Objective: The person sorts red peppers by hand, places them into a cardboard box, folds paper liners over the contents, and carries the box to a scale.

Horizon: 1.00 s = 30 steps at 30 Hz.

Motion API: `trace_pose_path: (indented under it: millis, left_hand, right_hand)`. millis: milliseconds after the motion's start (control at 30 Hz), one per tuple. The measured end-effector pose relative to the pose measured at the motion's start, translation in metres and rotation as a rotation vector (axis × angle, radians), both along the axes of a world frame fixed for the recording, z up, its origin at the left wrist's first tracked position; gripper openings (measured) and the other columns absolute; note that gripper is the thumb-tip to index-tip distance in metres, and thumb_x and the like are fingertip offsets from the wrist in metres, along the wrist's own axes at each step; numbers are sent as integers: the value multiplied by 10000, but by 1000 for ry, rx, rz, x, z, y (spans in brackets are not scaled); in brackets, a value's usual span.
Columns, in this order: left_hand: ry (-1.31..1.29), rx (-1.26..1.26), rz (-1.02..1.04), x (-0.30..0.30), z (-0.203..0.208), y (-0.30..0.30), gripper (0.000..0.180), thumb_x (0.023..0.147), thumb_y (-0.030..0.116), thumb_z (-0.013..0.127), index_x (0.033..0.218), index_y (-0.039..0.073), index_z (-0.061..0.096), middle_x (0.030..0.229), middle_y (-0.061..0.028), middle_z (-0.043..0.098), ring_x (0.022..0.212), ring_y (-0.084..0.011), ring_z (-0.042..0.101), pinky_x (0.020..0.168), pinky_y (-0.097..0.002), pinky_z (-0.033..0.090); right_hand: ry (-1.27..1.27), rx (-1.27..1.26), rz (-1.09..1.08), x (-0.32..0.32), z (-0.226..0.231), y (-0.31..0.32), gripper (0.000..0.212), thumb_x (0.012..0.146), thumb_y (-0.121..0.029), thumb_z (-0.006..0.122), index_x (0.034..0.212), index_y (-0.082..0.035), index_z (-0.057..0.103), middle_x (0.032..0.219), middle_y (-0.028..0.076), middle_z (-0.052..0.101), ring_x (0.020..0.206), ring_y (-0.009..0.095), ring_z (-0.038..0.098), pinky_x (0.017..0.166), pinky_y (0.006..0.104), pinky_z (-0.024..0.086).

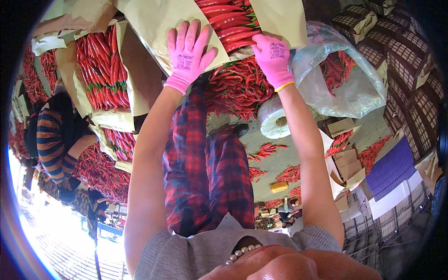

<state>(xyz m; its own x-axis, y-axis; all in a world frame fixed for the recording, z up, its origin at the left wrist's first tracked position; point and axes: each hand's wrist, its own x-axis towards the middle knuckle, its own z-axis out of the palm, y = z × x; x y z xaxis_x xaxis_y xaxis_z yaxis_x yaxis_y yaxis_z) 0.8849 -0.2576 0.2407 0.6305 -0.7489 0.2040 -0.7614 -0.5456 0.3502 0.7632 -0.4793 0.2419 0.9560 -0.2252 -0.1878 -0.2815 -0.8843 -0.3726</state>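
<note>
Rows of red chili peppers [228,23] with green stems lie between two flaps of tan paper at the top of the view. My left hand [188,53], in a pink glove, rests flat on the left paper flap [144,18] with its fingers spread. At the stem side of the chilies is my right hand [272,58], also in a pink glove. Its fingers are curled in beside the right paper flap [282,18], and what they grip, if anything, is hidden. Below both hands spreads a heap of loose red chilies [242,84].
A clear plastic bag [345,100] holding chilies and a white roll [272,119] are by my right forearm. At left stands a paper-lined box of chilies [102,70], near a co-worker's striped sleeve [50,140]. Dark crates [396,46] are stacked at right.
</note>
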Motion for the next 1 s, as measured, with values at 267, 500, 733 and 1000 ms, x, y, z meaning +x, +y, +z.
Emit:
trace_pose_path:
  millis: [267,500,733,1000]
  left_hand:
    - [-75,-2,13,-5,-16,-4,610,779,504,650,1279,161,578,1345,-129,483,1225,-364,444,1014,-565,288]
    - [4,-48,-58,-3,4,-4,710,775,576,624,1296,100,552,1353,-158,486,1232,-392,436,1010,-575,289]
    - [50,-266,5,3,5,5,587,904,356,498,1332,-45,470,1367,-231,479,1275,-414,433,1067,-546,282]
    - [-138,-76,232,25,-6,40,581,801,306,585,1303,26,502,1323,-196,495,1216,-412,446,1047,-557,279]
  right_hand:
    - [-102,205,-136,7,11,8,132,842,-189,632,907,-95,567,784,116,637,765,322,638,667,453,483]
    - [-120,270,-38,1,1,19,175,834,-260,644,862,-103,572,788,83,617,774,304,628,681,446,470]
    - [-177,107,102,-6,0,41,156,812,-255,668,885,-158,570,789,47,609,757,269,619,655,414,449]
    - [-223,215,43,-4,-5,34,194,801,-219,686,980,-164,635,795,49,620,766,267,626,685,415,461]
